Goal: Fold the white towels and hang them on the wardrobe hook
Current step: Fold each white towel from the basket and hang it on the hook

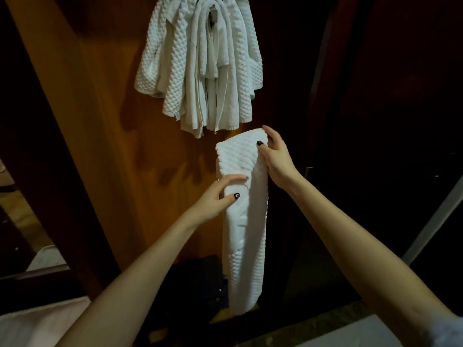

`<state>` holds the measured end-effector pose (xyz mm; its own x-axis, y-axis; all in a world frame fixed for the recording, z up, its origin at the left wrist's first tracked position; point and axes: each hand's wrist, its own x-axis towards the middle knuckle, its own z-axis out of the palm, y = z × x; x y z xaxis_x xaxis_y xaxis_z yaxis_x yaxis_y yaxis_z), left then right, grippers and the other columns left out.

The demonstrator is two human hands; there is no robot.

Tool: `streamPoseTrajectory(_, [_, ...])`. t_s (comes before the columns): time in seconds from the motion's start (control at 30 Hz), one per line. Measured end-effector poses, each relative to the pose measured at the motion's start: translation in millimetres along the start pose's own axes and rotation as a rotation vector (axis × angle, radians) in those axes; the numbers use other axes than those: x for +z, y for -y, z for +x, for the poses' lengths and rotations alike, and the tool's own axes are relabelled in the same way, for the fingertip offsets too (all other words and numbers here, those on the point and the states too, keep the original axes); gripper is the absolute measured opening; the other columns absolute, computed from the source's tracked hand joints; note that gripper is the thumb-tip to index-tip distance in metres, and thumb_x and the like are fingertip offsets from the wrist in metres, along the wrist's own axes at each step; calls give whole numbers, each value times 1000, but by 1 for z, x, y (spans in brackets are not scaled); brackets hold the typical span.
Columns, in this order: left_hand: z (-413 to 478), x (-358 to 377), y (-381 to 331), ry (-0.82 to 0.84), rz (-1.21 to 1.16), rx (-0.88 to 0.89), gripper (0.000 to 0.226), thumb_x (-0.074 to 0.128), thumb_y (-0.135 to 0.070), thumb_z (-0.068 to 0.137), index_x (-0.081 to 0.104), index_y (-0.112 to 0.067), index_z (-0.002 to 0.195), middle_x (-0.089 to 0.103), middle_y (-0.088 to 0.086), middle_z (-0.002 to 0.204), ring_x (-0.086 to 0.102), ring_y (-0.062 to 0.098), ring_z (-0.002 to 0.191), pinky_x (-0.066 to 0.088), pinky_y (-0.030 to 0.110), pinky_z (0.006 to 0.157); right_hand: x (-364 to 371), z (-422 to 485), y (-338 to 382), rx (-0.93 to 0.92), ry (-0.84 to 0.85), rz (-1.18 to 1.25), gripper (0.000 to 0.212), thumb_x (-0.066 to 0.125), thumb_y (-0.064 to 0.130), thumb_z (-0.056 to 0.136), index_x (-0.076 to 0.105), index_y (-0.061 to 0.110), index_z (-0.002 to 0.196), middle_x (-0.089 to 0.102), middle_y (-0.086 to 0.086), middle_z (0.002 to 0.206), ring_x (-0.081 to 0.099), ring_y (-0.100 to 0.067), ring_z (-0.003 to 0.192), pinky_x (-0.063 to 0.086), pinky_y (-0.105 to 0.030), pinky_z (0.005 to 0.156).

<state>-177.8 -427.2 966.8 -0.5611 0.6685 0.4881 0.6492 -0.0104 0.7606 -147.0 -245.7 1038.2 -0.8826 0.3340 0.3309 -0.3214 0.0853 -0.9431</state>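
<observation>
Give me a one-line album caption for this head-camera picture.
Left hand and right hand hold a folded white towel below white towels already hanging on the wooden wardrobe panel.

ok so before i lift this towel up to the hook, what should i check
1. Top grip: the right hand pinches the upper corner of the folded towel: ok.
2. Middle grip: the left hand pinches a fold halfway down the towel: ok.
3. Fold tidy: the towel hangs as one narrow strip: ok.
4. Bottom end free of the dark items below: cannot tell.
5. Room on the hook, which is nearly buried under the hung towels: cannot tell.
</observation>
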Motion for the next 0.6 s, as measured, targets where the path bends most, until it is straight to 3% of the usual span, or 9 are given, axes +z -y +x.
streamPoseTrajectory(0.1, [0, 7, 3, -109, -82, -73, 37, 51, 10, 90, 61, -20, 110, 61, -5, 117, 54, 8, 116, 40, 14, 95, -10, 3, 0, 27, 112, 31, 75, 53, 1, 96, 13, 30, 153, 56, -16, 120, 66, -16, 94, 56, -26, 75])
streamPoseTrajectory(0.13, [2, 9, 3, -168, -124, -89, 37, 51, 9, 91, 62, -20, 109, 61, -5, 117, 53, 12, 117, 40, 16, 95, -13, 3, -1, 16, 163, -5, 82, 55, 3, 95, 7, 37, 153, 54, -18, 126, 66, -17, 97, 56, -27, 76])
streamPoseTrajectory(0.2, [6, 12, 1, -250, -214, -114, 40, 51, 8, 92, 63, -27, 108, 60, -12, 116, 52, 13, 114, 43, 19, 95, -17, -2, -9, -15, 228, -147, 89, 61, 12, 94, 1, 42, 152, 30, -11, 154, 56, -17, 117, 55, -32, 89])
streamPoseTrajectory(0.23, [10, 13, 0, -282, -249, -129, 42, 50, 7, 92, 63, -30, 107, 60, -15, 116, 52, 12, 114, 43, 24, 97, -19, -7, -15, -22, 249, -215, 89, 63, 19, 94, 1, 42, 152, 19, -1, 159, 50, -13, 125, 53, -32, 95])
streamPoseTrajectory(0.33, [18, 10, -1, -355, -294, -157, 43, 47, 7, 94, 62, -31, 106, 56, -3, 127, 50, 16, 122, 44, 34, 103, -24, -26, -36, 34, 298, -279, 85, 65, 32, 92, 6, 45, 152, 17, 12, 157, 44, -1, 126, 51, -21, 95])
streamPoseTrajectory(0.4, [18, 6, 0, -410, -290, -178, 42, 47, 8, 94, 62, -28, 110, 51, 4, 132, 49, 18, 122, 47, 33, 100, -29, -37, -47, 73, 301, -265, 87, 69, 35, 88, 8, 55, 147, 15, 10, 161, 49, -15, 129, 53, -37, 97])
streamPoseTrajectory(0.47, [16, 3, -1, -430, -349, -180, 42, 47, 7, 94, 60, -25, 117, 50, -3, 128, 52, 9, 116, 52, 26, 90, -31, -44, -53, 50, 293, -299, 87, 70, 31, 88, 10, 57, 145, 19, 8, 161, 53, -20, 126, 52, -45, 97])
streamPoseTrajectory(0.53, [16, -3, -5, -353, -430, -173, 44, 48, 8, 94, 58, -26, 120, 47, -4, 126, 55, 2, 111, 53, 28, 86, -29, -45, -55, 3, 252, -312, 84, 67, 21, 90, 14, 51, 147, 25, 12, 157, 52, -12, 126, 53, -38, 95])
streamPoseTrajectory(0.6, [15, -12, -8, -248, -478, -202, 46, 51, 5, 93, 59, -31, 120, 46, 3, 129, 55, 10, 115, 53, 34, 86, -27, -44, -52, -32, 203, -243, 80, 64, 12, 91, 21, 47, 148, 38, 24, 145, 57, 2, 113, 55, -24, 84])
